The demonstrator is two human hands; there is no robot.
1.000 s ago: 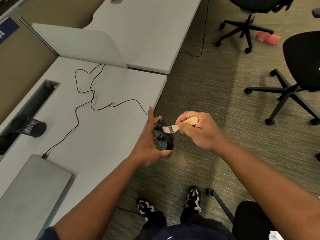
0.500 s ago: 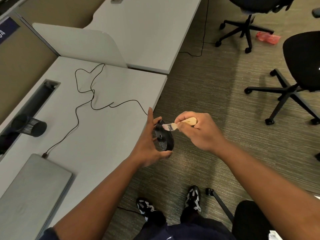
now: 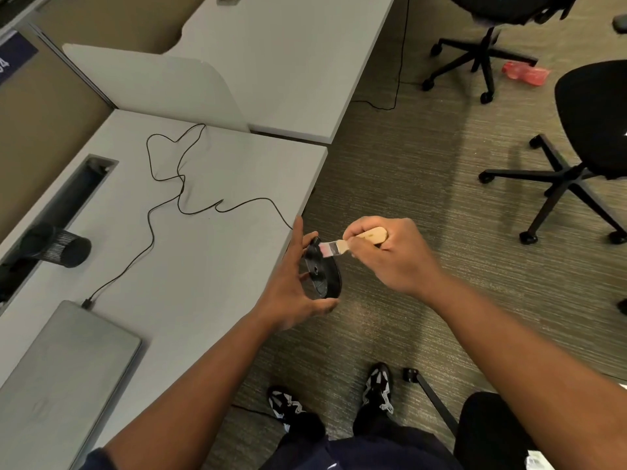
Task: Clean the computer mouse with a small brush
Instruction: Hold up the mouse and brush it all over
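A black computer mouse [image 3: 322,273] is held on its side, underside facing right, just off the desk's right edge. My left hand [image 3: 291,283] grips it from the left with fingers spread along its back. My right hand [image 3: 397,256] is closed around the pale wooden handle of a small brush [image 3: 342,247]. The brush's bristles touch the upper part of the mouse's underside. The mouse's thin black cable [image 3: 176,184] trails in loops over the grey desk [image 3: 210,266] to a closed laptop.
A closed grey laptop [image 3: 61,371] lies at the desk's near left. A black mesh cup [image 3: 57,249] lies beside a cable slot [image 3: 68,205]. Two black office chairs [image 3: 590,137] stand on the carpet to the right. My shoes [image 3: 376,388] are below.
The brush has shifted from the middle of the mouse's underside up to its top end. My left hand still holds the mouse in the same place.
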